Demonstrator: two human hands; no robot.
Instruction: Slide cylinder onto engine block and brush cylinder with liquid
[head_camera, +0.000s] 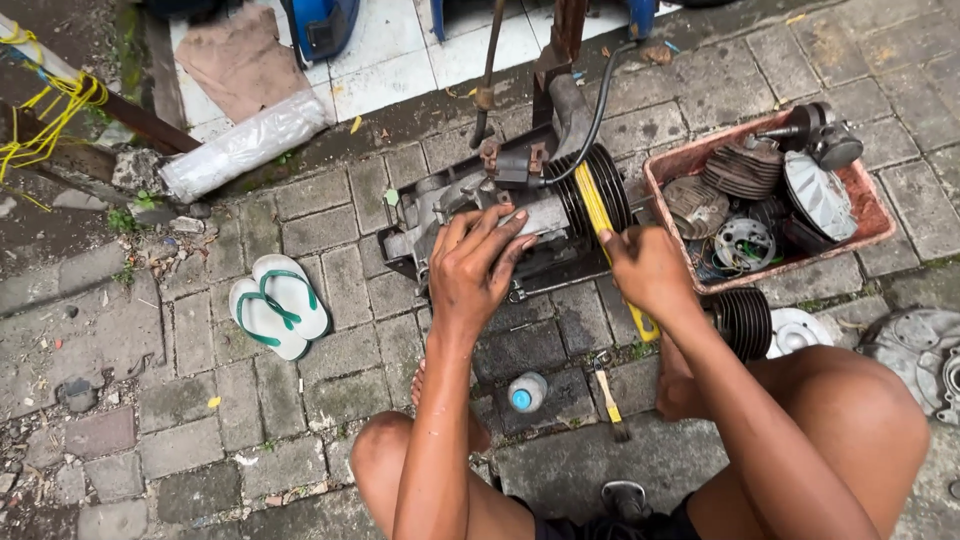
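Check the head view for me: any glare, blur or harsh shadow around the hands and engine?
Head view: soft, even daylight, no hard shadows; hands, left and right, and the engine look sharp; mild sheen on the metal cover in the tray; slight wide-angle bending at the edges.

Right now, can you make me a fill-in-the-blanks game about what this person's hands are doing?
1. The left hand presses on the grey ____ on the ground.
2. The right hand holds a tool with a ____ handle.
3. The pair of sandals has ____ straps.
4. The reddish tray is full of metal ____.

Missing words: engine; yellow; green; parts
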